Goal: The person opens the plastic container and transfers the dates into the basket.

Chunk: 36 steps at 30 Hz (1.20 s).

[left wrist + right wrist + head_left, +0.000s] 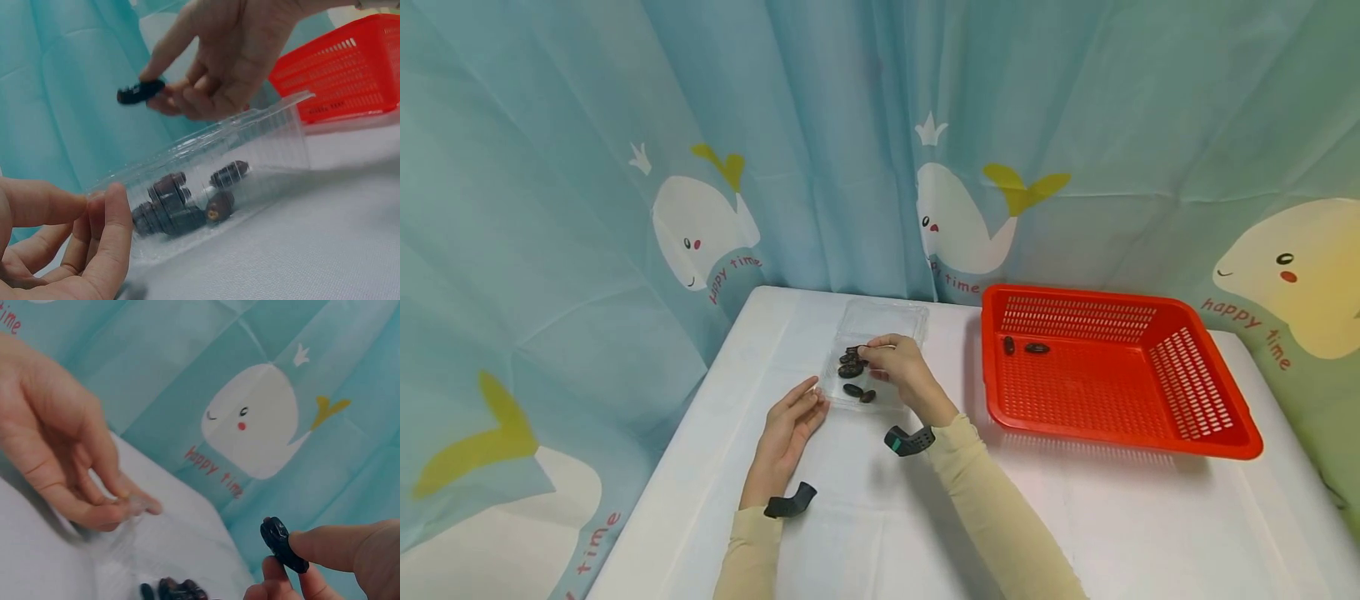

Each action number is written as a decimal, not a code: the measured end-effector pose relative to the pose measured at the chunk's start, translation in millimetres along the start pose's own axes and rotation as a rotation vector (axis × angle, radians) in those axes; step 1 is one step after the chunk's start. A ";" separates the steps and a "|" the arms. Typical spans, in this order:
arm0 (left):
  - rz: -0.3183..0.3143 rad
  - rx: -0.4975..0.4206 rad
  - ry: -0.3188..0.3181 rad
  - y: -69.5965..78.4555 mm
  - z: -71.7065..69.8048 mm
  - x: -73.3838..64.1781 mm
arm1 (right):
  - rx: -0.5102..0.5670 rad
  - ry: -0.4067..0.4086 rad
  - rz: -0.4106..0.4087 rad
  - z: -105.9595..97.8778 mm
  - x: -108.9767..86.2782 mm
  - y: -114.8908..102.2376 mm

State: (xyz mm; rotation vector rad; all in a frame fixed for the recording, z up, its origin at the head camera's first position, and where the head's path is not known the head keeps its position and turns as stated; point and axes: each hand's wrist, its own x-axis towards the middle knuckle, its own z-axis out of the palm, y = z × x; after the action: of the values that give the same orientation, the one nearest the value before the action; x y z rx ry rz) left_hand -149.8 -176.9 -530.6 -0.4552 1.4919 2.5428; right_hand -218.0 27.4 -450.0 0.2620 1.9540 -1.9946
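Observation:
A clear plastic box (887, 400) with its lid folded back lies on the white table. Inside it are several dark, segmented oval pieces (169, 209) that look like insect pupae. At the box's near left corner, my left hand (786, 433) pinches the rim between thumb and fingers. My right hand (898, 367) is above the box. Between its thumb and fingertips it holds one glossy black oval piece (282, 545), seen raised over the box's wall in the left wrist view.
To the right stands a red perforated basket (1090, 392). Two dark oval pieces (1037, 348) lie in its left part. A blue curtain (850, 150) with whale prints hangs behind the white table (865, 500).

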 end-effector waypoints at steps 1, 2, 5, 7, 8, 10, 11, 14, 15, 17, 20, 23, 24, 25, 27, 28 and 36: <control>-0.002 -0.003 0.001 -0.1 -0.1 0.2 | 0.002 -0.007 -0.002 -2.0 -1.3 -2.3; -0.004 -0.003 0.001 -0.2 -0.3 0.4 | 0.005 -0.015 -0.003 -4.1 -3.0 -5.0; -0.011 -0.014 0.001 -0.4 -0.5 1.0 | 0.013 -0.030 -0.011 -10.9 -7.0 -11.6; -0.014 -0.023 -0.002 -0.3 -0.3 0.8 | 0.016 -0.035 -0.021 -15.7 -10.1 -16.0; -0.013 -0.023 -0.005 -0.1 -0.1 0.4 | 0.020 -0.035 -0.025 -18.2 -11.6 -18.1; -0.014 -0.029 -0.009 0.2 0.1 -0.1 | 0.024 -0.028 -0.028 -22.8 -14.0 -22.1; -0.014 -0.034 -0.009 0.4 0.3 -0.4 | 0.031 -0.025 -0.030 -25.2 -15.0 -24.0; -0.015 -0.039 -0.012 0.8 0.6 -0.6 | 0.040 -0.008 -0.030 -33.1 -17.1 -29.3; -0.017 -0.045 -0.012 0.9 0.7 -0.6 | 0.044 -0.002 -0.031 -35.9 -17.6 -30.8; -0.017 -0.051 -0.013 1.2 1.1 -0.6 | 0.046 0.004 -0.039 -42.5 -18.6 -33.1; -0.016 -0.057 -0.016 1.5 1.4 -1.3 | 0.050 0.010 -0.049 -53.0 -20.3 -35.7; -0.018 -0.061 -0.013 1.6 1.3 -2.0 | 0.048 0.008 -0.056 -64.1 -21.8 -37.9; -0.020 -0.061 -0.009 1.6 1.2 -2.2 | 0.044 0.008 -0.056 -68.2 -22.8 -38.7; -0.021 -0.060 -0.007 1.6 1.1 -2.3 | 0.039 0.005 -0.057 -72.5 -23.8 -39.6; -0.022 -0.055 -0.007 1.6 0.9 -2.5 | 0.010 0.003 -0.060 -81.8 -25.8 -41.3; -0.021 -0.054 -0.007 1.7 0.9 -2.4 | -0.002 0.003 -0.060 -87.0 -26.8 -42.1; -0.020 -0.065 -0.016 1.5 1.2 -0.2 | -0.070 0.029 -0.033 -130.7 -30.8 -47.3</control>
State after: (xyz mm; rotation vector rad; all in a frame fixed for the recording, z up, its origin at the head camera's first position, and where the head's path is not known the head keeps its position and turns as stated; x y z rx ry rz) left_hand -150.2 -176.7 -528.7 -0.4545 1.3955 2.5796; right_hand -219.8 160.7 -399.9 0.2442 2.0539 -1.9489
